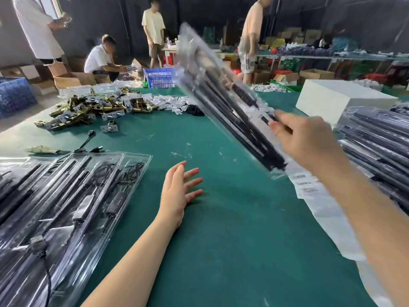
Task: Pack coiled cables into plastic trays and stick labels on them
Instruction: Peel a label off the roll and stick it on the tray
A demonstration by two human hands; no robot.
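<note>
Clear plastic tray (pixel 223 96) of black cables is up in the air, tilted, pinched near its low end by your right hand (pixel 309 140). Your left hand (pixel 177 189) rests open on the green bench (pixel 221 240) below.

Two bare forearms are in view, entering from 6 o'clock and 4 o'clock. No sleeve edge shows on either arm within the frame. The left hand (pixel 177 191) is uncovered, with short, unpainted nails where visible. The right hand (pixel 309 140) is likewise uncovered and partly motion-blurred; its nail detail is indistinct.
</note>
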